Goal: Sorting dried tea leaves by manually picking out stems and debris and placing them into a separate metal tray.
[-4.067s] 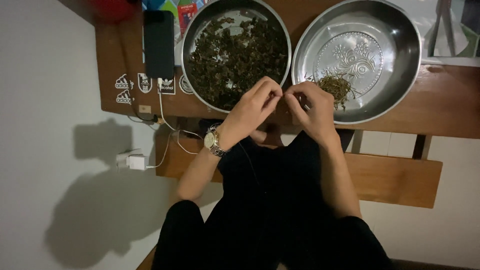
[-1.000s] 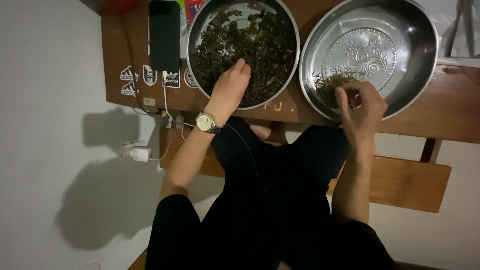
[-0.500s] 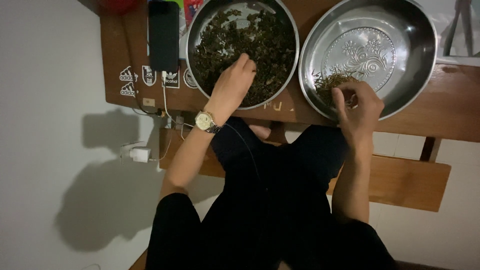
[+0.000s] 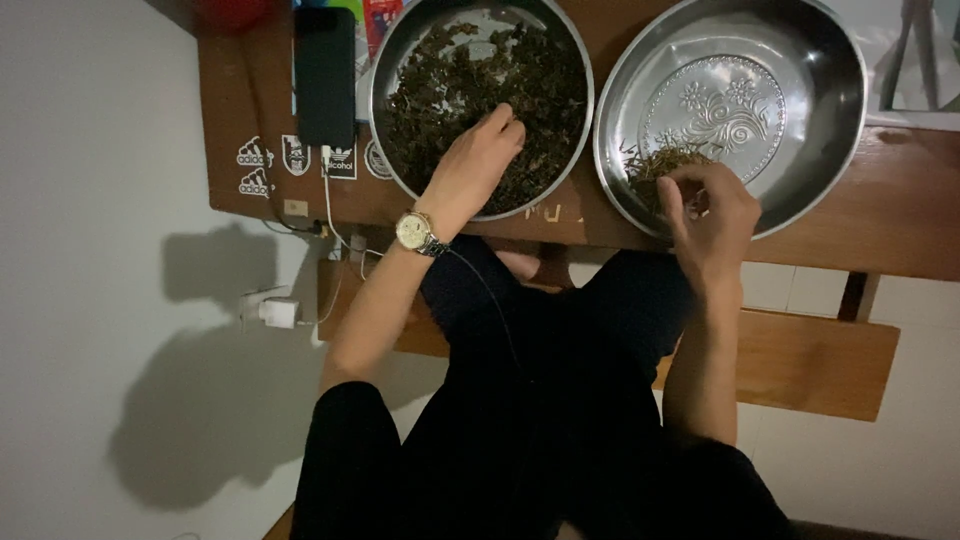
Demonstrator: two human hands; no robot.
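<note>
On the left, our left hand (image 4: 478, 165) rests in the left bowl (image 4: 395, 45) of dark leaves (image 4: 455, 85), fingers curled, grip unclear. Our right hand (image 4: 708, 210) pinches stems (image 4: 655, 165) at the near edge of the right bowl (image 4: 820, 130).

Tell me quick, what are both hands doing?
Left hand: fingers in the dark leaves, grip hidden.
Right hand: curled over the stems, grip hidden.

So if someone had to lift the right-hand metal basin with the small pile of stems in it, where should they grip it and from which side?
Probably by the rim of the right basin, on its right side. The basin is wide and shallow with a thin outward lip, so fingers can hook under it there. The right hand and the stems fill the near-left edge, and the left basin crowds the left side.
</note>
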